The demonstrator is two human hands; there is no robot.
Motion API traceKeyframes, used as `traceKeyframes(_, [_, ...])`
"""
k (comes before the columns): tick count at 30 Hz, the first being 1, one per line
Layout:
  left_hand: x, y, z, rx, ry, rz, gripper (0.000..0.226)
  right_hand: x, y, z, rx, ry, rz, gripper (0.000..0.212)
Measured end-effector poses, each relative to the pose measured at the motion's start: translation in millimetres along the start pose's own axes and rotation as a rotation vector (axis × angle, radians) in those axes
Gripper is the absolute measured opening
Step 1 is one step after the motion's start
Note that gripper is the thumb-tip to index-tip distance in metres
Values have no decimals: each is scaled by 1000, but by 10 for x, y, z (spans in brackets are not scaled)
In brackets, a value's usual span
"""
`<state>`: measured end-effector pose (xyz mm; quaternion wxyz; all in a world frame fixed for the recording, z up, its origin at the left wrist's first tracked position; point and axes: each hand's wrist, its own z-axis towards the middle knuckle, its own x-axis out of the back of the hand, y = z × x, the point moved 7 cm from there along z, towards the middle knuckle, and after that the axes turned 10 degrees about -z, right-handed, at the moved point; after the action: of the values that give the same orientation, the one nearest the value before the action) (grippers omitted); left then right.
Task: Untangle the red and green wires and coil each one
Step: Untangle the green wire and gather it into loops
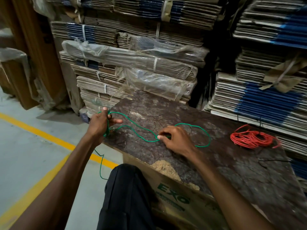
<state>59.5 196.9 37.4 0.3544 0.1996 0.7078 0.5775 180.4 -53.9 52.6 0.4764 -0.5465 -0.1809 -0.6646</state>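
Seen from above, a person works at a worn, dark surface [182, 110] set on a cardboard box. The left hand [99, 123] grips gathered loops of green wire [132, 129] at the surface's left edge. The right hand [174, 138] pinches the same wire where two strands cross, mid-surface. The rest snakes loosely between and beyond the hands; a tail dangles to the floor. The red wire [252, 138] lies bundled well apart, right. Pulling hard could probably tighten that crossing into a knot, or the tail might snag.
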Motion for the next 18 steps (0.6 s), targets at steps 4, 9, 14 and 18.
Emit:
traceKeyframes(4, [4, 14, -3, 6, 0, 9, 47, -22, 98, -81, -35, -64, 7, 13])
traceKeyframes(9, [-58, 30, -88, 57, -16, 19, 47, 131, 441, -129, -284, -8, 169, 5])
traceKeyframes(14, [-119, 21, -92, 72, -29, 3, 47, 485, 584, -228, -405, 66, 527, 8])
traceKeyframes(18, [-81, 6, -38, 76, -14, -42, 47, 838, 937, -438, -584, 212, 854, 5])
